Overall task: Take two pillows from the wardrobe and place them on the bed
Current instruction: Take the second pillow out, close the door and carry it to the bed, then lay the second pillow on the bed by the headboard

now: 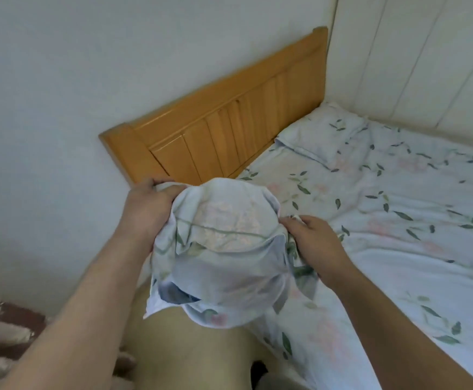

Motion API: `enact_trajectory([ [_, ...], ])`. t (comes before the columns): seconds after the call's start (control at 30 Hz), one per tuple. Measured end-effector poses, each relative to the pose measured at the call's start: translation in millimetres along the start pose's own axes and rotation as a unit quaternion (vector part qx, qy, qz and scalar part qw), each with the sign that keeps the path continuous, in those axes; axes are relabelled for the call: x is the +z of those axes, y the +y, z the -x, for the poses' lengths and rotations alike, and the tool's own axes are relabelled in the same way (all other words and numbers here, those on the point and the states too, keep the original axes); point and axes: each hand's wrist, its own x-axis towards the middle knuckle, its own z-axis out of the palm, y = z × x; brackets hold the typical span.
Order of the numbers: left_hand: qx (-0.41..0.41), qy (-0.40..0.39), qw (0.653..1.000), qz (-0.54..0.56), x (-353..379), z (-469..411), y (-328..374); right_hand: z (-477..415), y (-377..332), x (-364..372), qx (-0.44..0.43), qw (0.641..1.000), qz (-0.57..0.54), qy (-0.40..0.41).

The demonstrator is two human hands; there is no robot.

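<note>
Two bare hands are gripping a floral pillow (224,249) between them, holding it up over the near edge of the bed (398,235). Starting at the far left, a strip of patterned rug or fabric (1,330) is showing at the bottom corner, blurred, with the plain white wall (60,94) rising above it. Next along, the left hand (148,204) is closing around the pillow's upper left corner, fingers curled tight into the cloth and bunching it. Just behind that hand, the orange wooden headboard (224,125) is running along the wall towards the far corner. In the middle, the held pillow is hanging crumpled, its lower end drooping down in front of the person's body, and the loose case is folding over itself, showing a green stripe and faded pink flowers. To its right, the right hand (314,243) is pinching the pillow's right edge between thumb and fingers. Further right, a second pillow (319,130) in the same leafy print is lying flat at the head of the bed, tucked into the corner beside the headboard and the white panelled wall (426,66). A matching sheet is covering the mattress, wrinkling in places.
</note>
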Motion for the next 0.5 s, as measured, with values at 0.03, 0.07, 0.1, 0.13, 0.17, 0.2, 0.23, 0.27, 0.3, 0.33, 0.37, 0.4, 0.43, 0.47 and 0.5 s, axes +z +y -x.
enact_trajectory([
  [0.03, 0.004, -0.018, 1.000, -0.007, 9.5, -32.6, 4.7, -22.8, -3.8, 5.9, 0.002, 1.000, -0.002, 0.011],
  [0.07, 0.010, -0.034, 0.999, -0.006, 20.3, -62.1, 8.5, -45.3, -5.7, 10.8, -0.001, 1.000, -0.003, 0.023],
  [0.1, 0.012, -0.048, 0.999, -0.008, 34.6, -98.3, 12.0, -72.9, -10.0, 15.2, -0.002, 0.999, -0.006, 0.039],
  [0.13, 0.014, -0.057, 0.998, -0.015, 47.0, -124.5, 16.1, -93.7, -14.4, 17.3, -0.004, 0.999, 0.000, 0.051],
  [0.17, 0.019, -0.068, 0.997, -0.026, 61.8, -153.4, 23.9, -118.9, -22.3, 18.8, -0.003, 0.998, 0.007, 0.065],
  [0.2, 0.021, -0.078, 0.996, -0.035, 76.3, -181.5, 30.6, -143.2, -30.1, 19.3, -0.001, 0.997, 0.016, 0.078],
  [0.23, 0.031, -0.091, 0.995, -0.040, 94.0, -217.8, 43.3, -174.8, -43.4, 19.2, -0.001, 0.995, 0.028, 0.095],
  [0.27, 0.036, -0.103, 0.993, -0.046, 109.0, -241.7, 53.4, -198.4, -53.1, 17.5, -0.005, 0.993, 0.041, 0.107],
  [0.3, 0.043, -0.115, 0.991, -0.052, 124.1, -267.4, 65.6, -222.1, -65.0, 14.8, -0.010, 0.991, 0.056, 0.122],
  [0.33, 0.058, -0.136, 0.988, -0.054, 140.9, -297.0, 81.0, -251.5, -77.5, 10.9, -0.015, 0.988, 0.056, 0.142],
  [0.37, 0.070, -0.153, 0.984, -0.053, 152.7, -319.6, 93.4, -273.1, -88.9, 5.4, -0.024, 0.985, 0.057, 0.159],
  [0.4, 0.078, -0.165, 0.983, -0.039, 164.5, -342.7, 106.3, -294.6, -100.7, -1.3, -0.039, 0.981, 0.058, 0.178],
  [0.43, 0.082, -0.176, 0.981, -0.024, 175.6, -369.5, 117.8, -315.8, -112.4, -7.6, -0.051, 0.976, 0.071, 0.201],
  [0.47, 0.088, -0.186, 0.979, -0.009, 185.4, -396.6, 128.3, -335.6, -122.6, -13.1, -0.061, 0.969, 0.085, 0.225],
  [0.5, 0.092, -0.199, 0.976, 0.009, 192.9, -419.1, 138.0, -352.1, -131.6, -17.6, -0.065, 0.962, 0.100, 0.244],
])
